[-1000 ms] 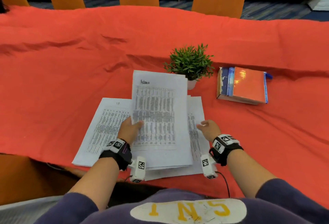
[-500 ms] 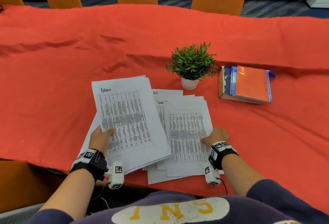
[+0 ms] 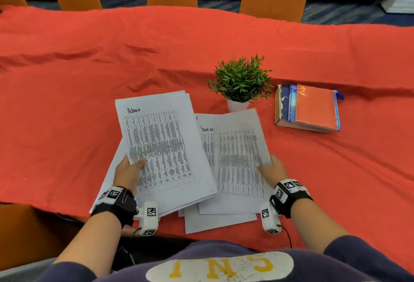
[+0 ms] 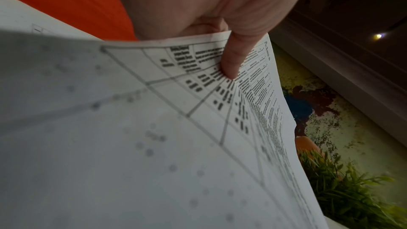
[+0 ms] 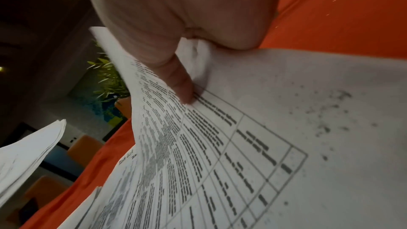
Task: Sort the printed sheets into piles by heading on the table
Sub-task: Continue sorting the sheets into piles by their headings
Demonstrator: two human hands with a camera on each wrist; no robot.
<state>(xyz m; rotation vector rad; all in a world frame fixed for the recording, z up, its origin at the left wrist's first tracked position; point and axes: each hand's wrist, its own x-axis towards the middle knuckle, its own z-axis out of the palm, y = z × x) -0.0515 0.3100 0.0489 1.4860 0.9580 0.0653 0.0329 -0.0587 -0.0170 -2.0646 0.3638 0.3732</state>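
Holding a sheaf headed "Admin" (image 3: 161,147) off the red tablecloth (image 3: 67,102), left hand (image 3: 127,172) pinches its lower left edge, thumb on top; right hand (image 3: 274,169) grips the right edge of the top sheet (image 3: 239,163) of a loose pile, where a "Task List" sheet (image 3: 205,133) peeks out beneath, all near the table's front edge; potted plant (image 3: 240,80) just behind the pile, stack of books (image 3: 309,108) to its right. Left wrist: thumb (image 4: 235,58) pressed onto the printed table of the sheaf, other fingers hidden under the paper. Right wrist: thumb (image 5: 176,79) clamps the top sheet, which curls up at the pinch; held sheaf's edge visible at lower left
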